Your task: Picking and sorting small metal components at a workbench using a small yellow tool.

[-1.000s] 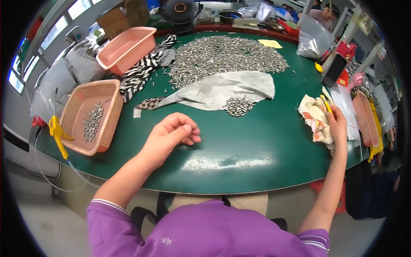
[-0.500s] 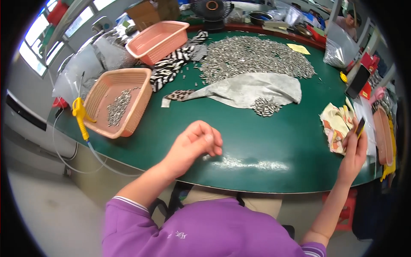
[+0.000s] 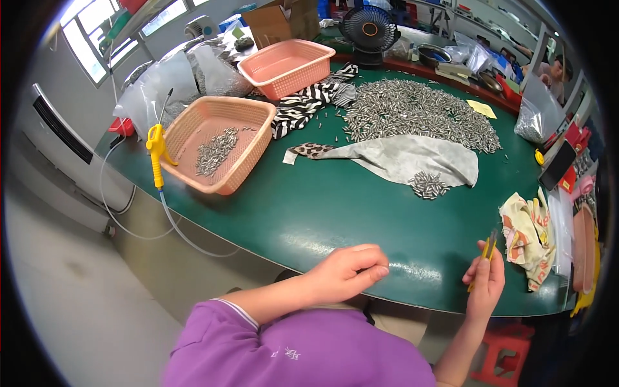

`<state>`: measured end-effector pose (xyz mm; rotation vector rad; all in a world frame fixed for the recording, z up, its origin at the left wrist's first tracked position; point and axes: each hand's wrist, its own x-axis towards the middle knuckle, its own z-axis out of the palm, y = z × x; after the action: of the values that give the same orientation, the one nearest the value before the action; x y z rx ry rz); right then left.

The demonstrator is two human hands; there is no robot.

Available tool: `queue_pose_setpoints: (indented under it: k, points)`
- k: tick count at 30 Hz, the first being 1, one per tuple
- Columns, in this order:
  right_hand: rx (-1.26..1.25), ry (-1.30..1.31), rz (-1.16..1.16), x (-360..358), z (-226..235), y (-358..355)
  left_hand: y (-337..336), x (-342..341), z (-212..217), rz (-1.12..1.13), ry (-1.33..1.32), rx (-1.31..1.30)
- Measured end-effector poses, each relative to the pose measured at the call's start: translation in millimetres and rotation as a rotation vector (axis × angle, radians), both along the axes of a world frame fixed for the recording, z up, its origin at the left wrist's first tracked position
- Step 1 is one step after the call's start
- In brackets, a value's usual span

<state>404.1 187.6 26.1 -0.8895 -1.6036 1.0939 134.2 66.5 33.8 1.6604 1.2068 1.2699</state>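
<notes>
My left hand (image 3: 351, 272) is just above the table's near edge, fingers curled and thumb pressed against them. What it holds, if anything, is hidden. At the right, near the table's front edge, my right hand (image 3: 485, 281) is closed around a slim yellow tool (image 3: 489, 253) with a dark tip pointing up; its exact kind is unclear. Beyond the hands, a small heap of short metal pins (image 3: 428, 185) lies at the edge of a grey cloth (image 3: 400, 161). Behind that cloth spreads a large pile of similar metal pins (image 3: 419, 109).
A peach basket (image 3: 248, 151) with some pins stands left, a yellow air gun (image 3: 156, 155) at its side. Farther back are a pink basket (image 3: 290, 79), zebra-striped cloth (image 3: 300, 108) and black fan (image 3: 369, 32). A patterned cloth (image 3: 525, 232) lies right of my right hand.
My right hand has moved left and nearer to me with the yellow tool, away from the patterned cloth. My left hand has moved right and closer to my body. The view has shifted.
</notes>
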Motion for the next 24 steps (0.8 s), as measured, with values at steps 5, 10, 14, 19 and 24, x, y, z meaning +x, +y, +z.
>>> queue_pose_setpoints:
  k: [5, 10, 14, 19, 24]
  points:
    - [-0.06, -0.14, -0.024, -10.3, 1.3, -0.3, -1.2, 1.3, 2.9, 0.072, 0.023, -0.065]
    - [-0.031, -0.155, -0.006, -5.6, -0.7, 3.5, -0.9, 1.9, -5.7, 0.08, 0.101, 0.105]
    - [-0.002, -0.186, -0.012, -2.2, -4.3, 7.0, -1.1, -0.3, -15.5, -0.006, 0.222, 0.335]
    - [0.003, -0.178, -0.005, -2.9, -6.8, 9.6, -18.4, 10.0, -15.4, -0.046, 0.238, 0.636]
    - [0.005, -0.19, -0.038, -6.1, -6.0, 10.3, -42.8, 12.8, -32.8, -0.498, 0.038, -0.05]
